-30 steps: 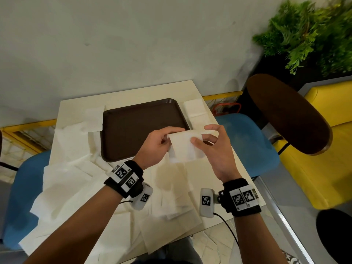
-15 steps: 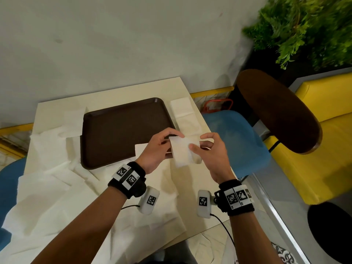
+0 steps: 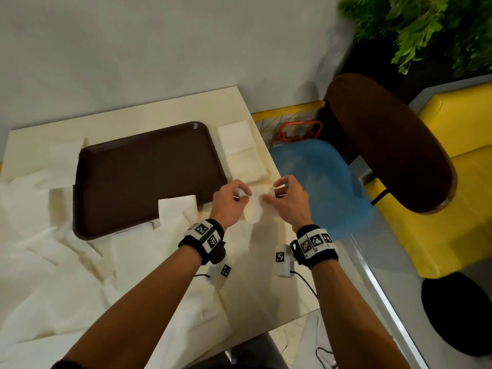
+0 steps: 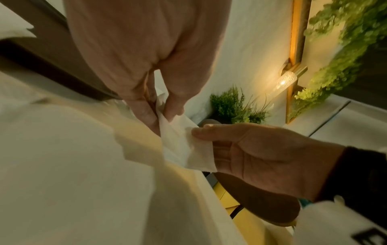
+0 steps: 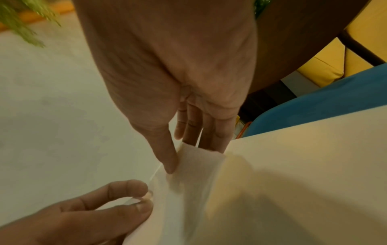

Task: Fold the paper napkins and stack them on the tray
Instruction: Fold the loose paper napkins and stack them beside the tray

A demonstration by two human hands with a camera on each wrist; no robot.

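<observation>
Head view: both hands, left hand (image 3: 231, 202) and right hand (image 3: 286, 199), pinch one napkin (image 3: 255, 209); uneven pull could tear or skew its fold.

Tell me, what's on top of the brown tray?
Just one white napkin corner lies over the brown tray's near edge. The rest looks bare. Whatever tray surface that corner covers is hidden.

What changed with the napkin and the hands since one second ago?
Both hands, left and right, carried the napkin down toward the table; it looks narrower now, folded further. Both kept pinching it. The tray stayed bare inside.
</observation>
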